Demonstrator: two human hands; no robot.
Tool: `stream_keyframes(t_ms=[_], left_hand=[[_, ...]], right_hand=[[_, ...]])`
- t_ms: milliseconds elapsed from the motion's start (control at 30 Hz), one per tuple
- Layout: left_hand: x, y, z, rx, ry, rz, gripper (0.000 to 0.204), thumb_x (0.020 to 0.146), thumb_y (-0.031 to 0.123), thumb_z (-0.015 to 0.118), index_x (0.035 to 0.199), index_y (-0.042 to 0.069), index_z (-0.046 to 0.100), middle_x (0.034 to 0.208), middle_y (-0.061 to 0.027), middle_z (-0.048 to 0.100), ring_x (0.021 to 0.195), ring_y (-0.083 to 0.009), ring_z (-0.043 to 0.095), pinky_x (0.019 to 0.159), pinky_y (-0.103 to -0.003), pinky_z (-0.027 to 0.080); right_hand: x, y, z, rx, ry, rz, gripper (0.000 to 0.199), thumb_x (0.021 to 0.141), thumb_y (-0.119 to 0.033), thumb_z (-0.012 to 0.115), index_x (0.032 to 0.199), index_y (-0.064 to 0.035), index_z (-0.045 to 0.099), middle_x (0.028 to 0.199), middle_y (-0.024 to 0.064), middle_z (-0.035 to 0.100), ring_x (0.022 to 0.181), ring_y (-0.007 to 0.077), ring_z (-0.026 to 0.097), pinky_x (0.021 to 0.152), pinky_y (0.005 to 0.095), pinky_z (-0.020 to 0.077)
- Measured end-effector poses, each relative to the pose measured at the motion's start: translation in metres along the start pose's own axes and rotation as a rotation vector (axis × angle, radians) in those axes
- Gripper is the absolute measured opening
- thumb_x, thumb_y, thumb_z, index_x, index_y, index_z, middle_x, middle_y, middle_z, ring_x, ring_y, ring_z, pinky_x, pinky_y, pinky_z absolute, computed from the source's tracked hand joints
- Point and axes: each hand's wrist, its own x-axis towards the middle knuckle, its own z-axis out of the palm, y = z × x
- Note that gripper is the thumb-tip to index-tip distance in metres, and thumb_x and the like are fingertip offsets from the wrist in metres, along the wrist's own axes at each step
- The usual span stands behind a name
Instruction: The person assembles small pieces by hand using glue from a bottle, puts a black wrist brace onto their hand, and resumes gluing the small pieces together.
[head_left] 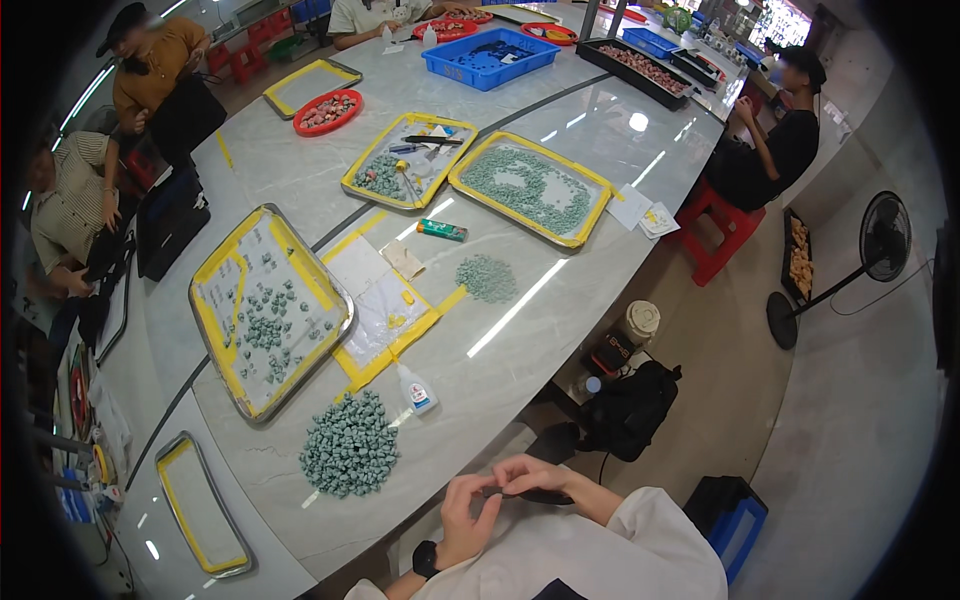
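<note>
On the far left, a person in a striped top is standing beside the broad, pale marbled bench. A narrow metal tray edged with yellow tape is lying near the bench's left end. Beyond it, a large metal-rimmed tray with yellow tape is carrying scattered grey-green pieces. A dense heap of small, lumpy grey-green pieces is sitting on the bench to the left of the hands. A small white squeeze bottle is lying just beside the heap, its label showing coloured print too small to read. A yellow-edged tray of tools and pieces is resting farther back, and a green oblong box is showing pale printing nearby. The left hand, with a dark watch at its wrist, is meeting the right hand in front of the body, off the bench's near edge. Both are curling narrowly, fingertips together; whether they are gripping anything cannot be told. A flat patch of pale green chips is lying beyond, and a yellow-rimmed tray is holding more.
</note>
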Motion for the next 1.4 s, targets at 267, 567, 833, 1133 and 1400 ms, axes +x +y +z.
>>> stream_keyframes(t_ms=[267, 567, 833, 1133, 1400], left_hand=[[-0.002, -0.007, 0.0, -0.024, -0.005, -0.042, 0.023, 0.074, 0.001, 0.066, 0.097, 0.0, 0.059, 0.089, -0.0101, 0.055, 0.072, -0.0169, 0.054, 0.064, -0.026, 0.045], [-0.004, -0.008, 0.0, -0.075, -0.023, -0.071, 0.022, 0.073, 0.001, 0.069, 0.092, 0.001, 0.059, 0.086, -0.0084, 0.055, 0.068, -0.0153, 0.053, 0.061, -0.025, 0.044], [-0.001, -0.002, -0.003, -0.065, -0.085, -0.031, 0.025, 0.069, 0.004, 0.075, 0.09, 0.002, 0.062, 0.077, -0.0071, 0.057, 0.064, -0.015, 0.052, 0.059, -0.025, 0.043], [0.003, 0.008, -0.005, -0.092, -0.076, -0.037, 0.024, 0.069, 0.005, 0.075, 0.091, 0.002, 0.064, 0.075, -0.0056, 0.057, 0.064, -0.0138, 0.052, 0.059, -0.024, 0.042], [0.008, 0.008, -0.007, -0.109, -0.087, -0.059, 0.023, 0.069, 0.003, 0.074, 0.09, 0.002, 0.065, 0.074, -0.0058, 0.058, 0.064, -0.0139, 0.053, 0.059, -0.024, 0.043]], right_hand=[[-0.001, 0.003, -0.003, 0.018, 0.026, -0.022, 0.015, 0.083, -0.013, 0.062, 0.075, -0.0053, 0.051, 0.076, -0.0014, 0.051, 0.073, 0.0069, 0.045, 0.065, 0.0222, 0.0339], [-0.001, 0.006, -0.006, 0.005, 0.003, -0.024, 0.017, 0.082, -0.017, 0.062, 0.075, -0.0042, 0.053, 0.078, 0.0003, 0.052, 0.071, 0.0081, 0.047, 0.062, 0.0217, 0.0348], [0.0, -0.004, -0.004, -0.124, 0.024, 0.046, 0.015, 0.084, -0.016, 0.062, 0.086, -0.002, 0.059, 0.081, -0.0004, 0.057, 0.072, 0.0059, 0.051, 0.062, 0.0215, 0.0394], [0.003, -0.025, 0.001, -0.411, -0.034, -0.017, 0.014, 0.082, -0.008, 0.063, 0.094, -0.0008, 0.061, 0.087, 0.0, 0.061, 0.079, 0.006, 0.055, 0.073, 0.0224, 0.0451], [0.001, -0.02, -0.009, -0.367, -0.037, -0.056, 0.015, 0.083, -0.011, 0.063, 0.094, -0.001, 0.06, 0.089, 0.0008, 0.061, 0.079, 0.0067, 0.056, 0.073, 0.0231, 0.0448]])
